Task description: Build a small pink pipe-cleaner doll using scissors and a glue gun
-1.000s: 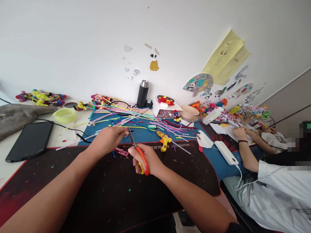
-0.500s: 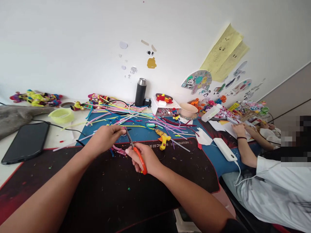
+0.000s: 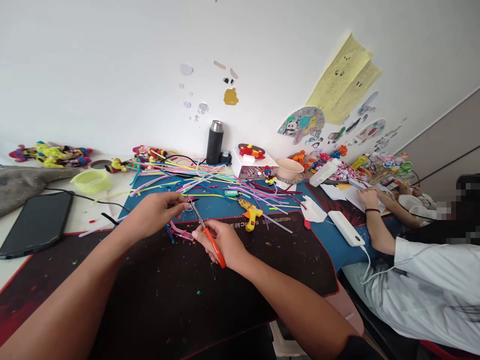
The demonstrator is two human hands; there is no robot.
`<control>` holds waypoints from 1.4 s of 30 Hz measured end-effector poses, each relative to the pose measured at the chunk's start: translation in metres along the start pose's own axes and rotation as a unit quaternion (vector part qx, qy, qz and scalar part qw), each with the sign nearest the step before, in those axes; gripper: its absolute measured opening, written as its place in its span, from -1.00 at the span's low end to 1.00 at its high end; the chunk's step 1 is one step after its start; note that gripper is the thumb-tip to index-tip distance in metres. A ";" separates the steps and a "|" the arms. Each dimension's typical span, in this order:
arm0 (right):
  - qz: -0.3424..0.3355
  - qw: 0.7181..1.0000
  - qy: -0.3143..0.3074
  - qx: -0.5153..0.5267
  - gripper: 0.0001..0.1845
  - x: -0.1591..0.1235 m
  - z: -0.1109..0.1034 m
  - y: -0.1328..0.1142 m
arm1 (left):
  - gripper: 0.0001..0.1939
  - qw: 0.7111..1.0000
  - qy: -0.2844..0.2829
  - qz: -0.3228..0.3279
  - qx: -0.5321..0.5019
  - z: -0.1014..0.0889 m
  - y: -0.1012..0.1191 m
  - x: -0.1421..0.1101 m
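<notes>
My right hand (image 3: pixel 221 242) is closed around the orange handles of a pair of scissors (image 3: pixel 213 246). The blades point up and away, their tips beside the fingers of my left hand (image 3: pixel 161 212). Those left fingers are pinched together at the blade tips; what they hold is too small to make out. Below my hands, a pink strip (image 3: pixel 182 231) and a short blue pipe cleaner (image 3: pixel 170 234) lie on the black desk mat (image 3: pixel 157 295). Beyond my hands many coloured pipe cleaners (image 3: pixel 180 172) are spread over a blue mat. A yellow glue gun (image 3: pixel 250 214) lies right of my right hand.
A black phone (image 3: pixel 37 220) and a yellow-green coil (image 3: pixel 91 181) are at the left. A black thermos (image 3: pixel 215 142), a white box (image 3: pixel 253 162) and a pinkish bowl (image 3: pixel 289 170) stand along the wall. A white power bank (image 3: pixel 345 228) lies near a seated person (image 3: pixel 431 270) at the right.
The view has shifted slightly. My left hand stays pinched by the blade tips and my right hand still grips the scissors; both have hardly moved.
</notes>
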State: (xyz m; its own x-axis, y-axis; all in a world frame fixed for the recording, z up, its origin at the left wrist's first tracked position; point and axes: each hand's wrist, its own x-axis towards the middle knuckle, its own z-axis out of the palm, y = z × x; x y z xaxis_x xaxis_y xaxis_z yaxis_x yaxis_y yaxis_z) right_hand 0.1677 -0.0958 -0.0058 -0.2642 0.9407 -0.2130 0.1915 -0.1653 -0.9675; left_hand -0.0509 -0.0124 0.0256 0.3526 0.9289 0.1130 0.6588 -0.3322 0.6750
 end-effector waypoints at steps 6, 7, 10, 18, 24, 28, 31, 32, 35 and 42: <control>0.003 1.000 -0.002 0.002 -0.47 -0.003 -0.002 -0.004 | -0.46 1.000 -0.007 0.008 -0.012 0.001 0.000 -0.001; 0.003 1.000 -0.003 0.003 -0.46 -0.003 -0.002 -0.005 | -0.46 1.000 -0.007 0.006 -0.012 0.001 -0.001 -0.001; 0.001 1.000 -0.011 0.005 -0.44 -0.005 -0.004 -0.008 | -0.46 1.000 -0.007 0.001 -0.020 0.002 -0.002 -0.001; 0.000 1.000 -0.017 0.008 -0.43 -0.006 -0.005 -0.006 | -0.43 0.999 -0.008 -0.002 -0.033 0.003 0.000 -0.001; -0.002 1.000 -0.020 0.016 -0.38 -0.007 -0.005 -0.003 | -0.40 0.999 -0.015 -0.025 -0.039 0.001 0.002 0.000; -0.010 1.000 -0.023 0.012 -0.39 -0.007 -0.006 0.001 | -0.40 0.998 -0.025 -0.038 -0.051 0.001 0.001 0.001; -0.010 1.000 -0.018 0.008 -0.42 -0.006 -0.005 0.004 | -0.40 0.998 -0.025 -0.035 -0.050 0.001 0.000 0.001; -0.011 1.000 -0.016 0.010 -0.43 -0.006 -0.004 0.005 | -0.41 0.998 -0.025 -0.034 -0.045 0.001 0.000 0.001; -0.013 1.000 -0.013 0.017 -0.47 -0.004 -0.001 0.007 | -0.42 0.998 -0.025 -0.033 -0.037 0.001 0.000 0.001; 0.010 1.000 0.021 -0.002 -0.51 -0.001 0.002 0.008 | -0.41 0.998 -0.031 -0.046 -0.022 0.004 0.010 0.000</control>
State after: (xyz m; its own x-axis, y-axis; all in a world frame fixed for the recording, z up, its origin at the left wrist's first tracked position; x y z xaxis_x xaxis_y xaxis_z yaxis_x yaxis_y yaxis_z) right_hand 0.1672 -0.0983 -0.0134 -0.2200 0.9489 -0.2262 0.2010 -0.1828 -0.9624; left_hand -0.0415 -0.0160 0.0298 0.3333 0.9428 0.0045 0.6617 -0.2374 0.7112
